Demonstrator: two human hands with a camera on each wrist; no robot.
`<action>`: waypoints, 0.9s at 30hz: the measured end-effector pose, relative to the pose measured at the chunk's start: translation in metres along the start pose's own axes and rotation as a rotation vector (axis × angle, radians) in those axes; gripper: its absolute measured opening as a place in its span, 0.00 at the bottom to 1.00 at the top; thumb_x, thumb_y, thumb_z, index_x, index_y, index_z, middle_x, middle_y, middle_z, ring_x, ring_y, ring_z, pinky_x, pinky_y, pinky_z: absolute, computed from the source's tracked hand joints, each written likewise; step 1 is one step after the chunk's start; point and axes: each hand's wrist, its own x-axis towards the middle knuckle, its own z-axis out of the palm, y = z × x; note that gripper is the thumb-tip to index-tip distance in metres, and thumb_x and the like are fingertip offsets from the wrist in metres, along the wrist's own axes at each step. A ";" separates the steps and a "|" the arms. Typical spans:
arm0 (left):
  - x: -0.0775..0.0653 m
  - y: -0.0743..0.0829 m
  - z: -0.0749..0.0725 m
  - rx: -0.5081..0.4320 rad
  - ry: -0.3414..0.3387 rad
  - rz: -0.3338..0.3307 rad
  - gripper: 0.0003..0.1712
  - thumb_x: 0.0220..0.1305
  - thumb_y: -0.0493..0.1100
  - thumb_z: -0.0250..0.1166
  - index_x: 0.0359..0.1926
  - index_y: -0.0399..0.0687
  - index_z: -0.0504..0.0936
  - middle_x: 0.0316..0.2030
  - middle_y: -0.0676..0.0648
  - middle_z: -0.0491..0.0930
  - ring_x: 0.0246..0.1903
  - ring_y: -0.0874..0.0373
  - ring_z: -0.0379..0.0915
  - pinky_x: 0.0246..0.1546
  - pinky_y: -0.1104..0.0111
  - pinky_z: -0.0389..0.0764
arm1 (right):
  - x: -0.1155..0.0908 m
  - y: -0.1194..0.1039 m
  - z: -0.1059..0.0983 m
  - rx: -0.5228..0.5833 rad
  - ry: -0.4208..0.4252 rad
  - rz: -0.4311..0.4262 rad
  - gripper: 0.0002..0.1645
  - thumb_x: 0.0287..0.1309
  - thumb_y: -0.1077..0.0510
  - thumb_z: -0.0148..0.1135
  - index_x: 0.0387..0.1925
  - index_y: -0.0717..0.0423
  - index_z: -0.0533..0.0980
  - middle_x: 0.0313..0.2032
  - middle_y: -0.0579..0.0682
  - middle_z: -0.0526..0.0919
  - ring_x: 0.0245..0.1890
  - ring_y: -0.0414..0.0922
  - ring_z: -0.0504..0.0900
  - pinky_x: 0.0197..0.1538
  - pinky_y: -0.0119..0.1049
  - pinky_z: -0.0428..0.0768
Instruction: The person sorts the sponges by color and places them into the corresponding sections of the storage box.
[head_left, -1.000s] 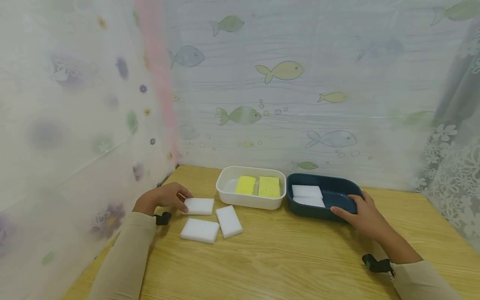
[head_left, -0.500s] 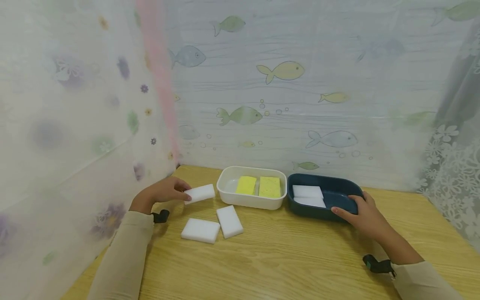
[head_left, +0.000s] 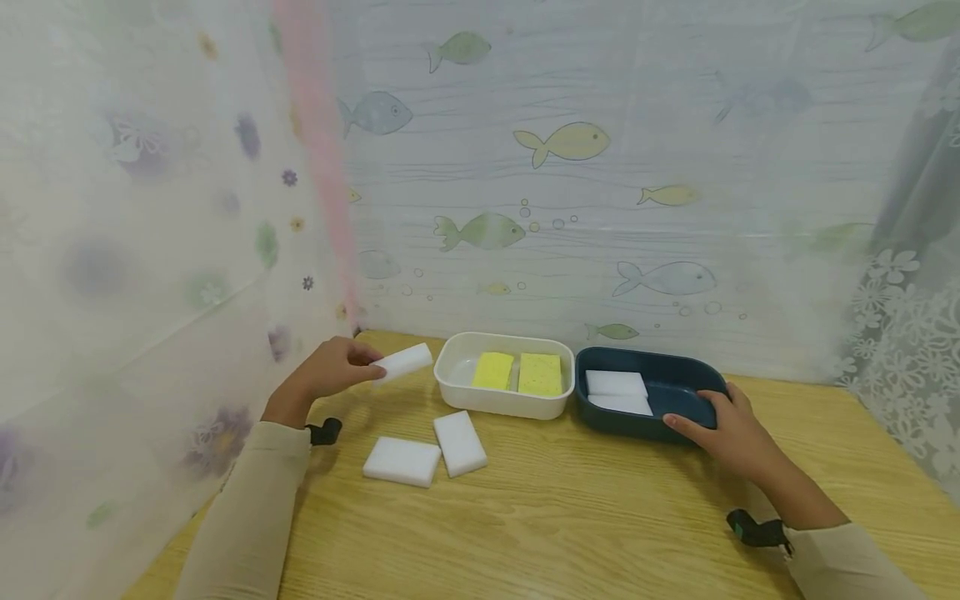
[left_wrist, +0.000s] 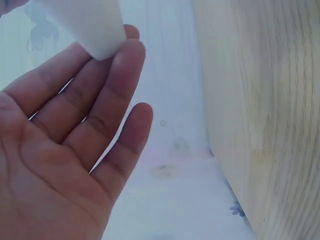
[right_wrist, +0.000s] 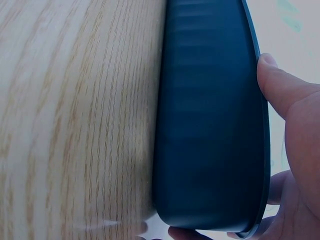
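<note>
Head view: left grip (head_left: 335, 367) nearly closed, fingers bent toward the thumb, pinching a white, rectangular, foam-like block (head_left: 405, 362) by its near-left end. Block held clear of the wood-grain surface (head_left: 570, 525), tilted, its free end pointing up and right, just beside the left end of a white, oblong, round-cornered tray (head_left: 498, 405).

Left wrist view: same block at the fingertips, upper edge of frame; palm bare, little finger apart from the block. Thumb mostly out of frame.

Right grip (head_left: 723, 427) part open, spread across the right end of a dark blue, oblong, round-cornered tray (head_left: 622, 423), thumb at the front rim, fingers round the end. Right wrist view: thumb on the rim, other fingers partly hidden by the end wall.

White tray: two yellow, rectangular sponges, left sponge (head_left: 492, 371) and right sponge (head_left: 540, 374), a narrow gap between. Dark blue tray just right of it. In its left half, a rear white block (head_left: 616, 382) and a front white block (head_left: 619, 404), the latter partly hidden by the wall.

Below the held block, on the surface: a level white slab (head_left: 402, 461) and, just beside it, an angled white slab (head_left: 460, 443). Cannot tell whether they touch.
</note>
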 end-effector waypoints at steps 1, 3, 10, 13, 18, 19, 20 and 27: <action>0.001 0.000 0.001 -0.003 0.007 -0.002 0.24 0.69 0.57 0.69 0.55 0.45 0.87 0.49 0.45 0.88 0.47 0.52 0.83 0.50 0.53 0.83 | 0.000 0.000 0.000 0.000 0.000 0.001 0.62 0.67 0.26 0.57 0.75 0.76 0.55 0.73 0.85 0.37 0.68 0.85 0.52 0.60 0.81 0.62; 0.002 0.001 0.002 0.003 0.023 -0.002 0.23 0.69 0.57 0.69 0.54 0.46 0.88 0.48 0.46 0.88 0.45 0.53 0.83 0.48 0.56 0.84 | 0.000 0.000 0.000 0.001 -0.001 0.002 0.62 0.67 0.26 0.57 0.75 0.76 0.55 0.74 0.85 0.37 0.68 0.85 0.52 0.60 0.81 0.62; 0.006 0.003 0.004 0.011 0.058 0.006 0.23 0.66 0.59 0.70 0.54 0.50 0.87 0.47 0.48 0.88 0.44 0.54 0.83 0.45 0.58 0.84 | -0.001 0.000 0.000 0.007 -0.004 -0.004 0.62 0.68 0.27 0.57 0.75 0.76 0.55 0.73 0.85 0.37 0.68 0.85 0.51 0.60 0.81 0.63; 0.006 0.006 0.005 0.005 0.070 0.010 0.26 0.65 0.61 0.72 0.56 0.51 0.86 0.48 0.47 0.87 0.45 0.53 0.84 0.45 0.57 0.84 | -0.001 0.001 0.000 0.010 -0.006 -0.006 0.62 0.68 0.27 0.57 0.75 0.76 0.55 0.73 0.85 0.37 0.68 0.85 0.51 0.60 0.80 0.63; 0.006 0.016 0.006 -0.047 0.098 0.011 0.35 0.61 0.61 0.75 0.62 0.47 0.82 0.57 0.40 0.83 0.48 0.49 0.86 0.43 0.58 0.86 | 0.000 0.002 0.000 0.004 -0.003 -0.001 0.62 0.68 0.27 0.57 0.75 0.76 0.55 0.73 0.85 0.37 0.67 0.85 0.52 0.59 0.80 0.64; 0.006 0.018 0.006 -0.068 0.099 0.006 0.36 0.60 0.60 0.76 0.64 0.46 0.81 0.59 0.39 0.81 0.48 0.48 0.86 0.42 0.58 0.86 | 0.000 0.002 0.000 0.002 -0.003 0.000 0.62 0.67 0.26 0.57 0.75 0.76 0.55 0.73 0.85 0.38 0.68 0.85 0.52 0.59 0.80 0.63; 0.006 0.021 0.007 -0.090 0.101 0.004 0.37 0.60 0.59 0.77 0.65 0.45 0.80 0.61 0.38 0.80 0.48 0.47 0.86 0.42 0.58 0.86 | 0.000 0.002 0.000 0.001 -0.005 0.002 0.63 0.67 0.26 0.57 0.75 0.76 0.55 0.73 0.85 0.38 0.68 0.85 0.52 0.59 0.80 0.63; 0.010 0.040 0.014 -0.221 0.112 0.039 0.39 0.58 0.53 0.80 0.67 0.46 0.79 0.61 0.36 0.80 0.45 0.50 0.87 0.39 0.60 0.87 | 0.000 0.001 -0.001 0.006 -0.009 0.001 0.63 0.66 0.26 0.58 0.75 0.76 0.54 0.73 0.86 0.37 0.68 0.85 0.51 0.60 0.81 0.63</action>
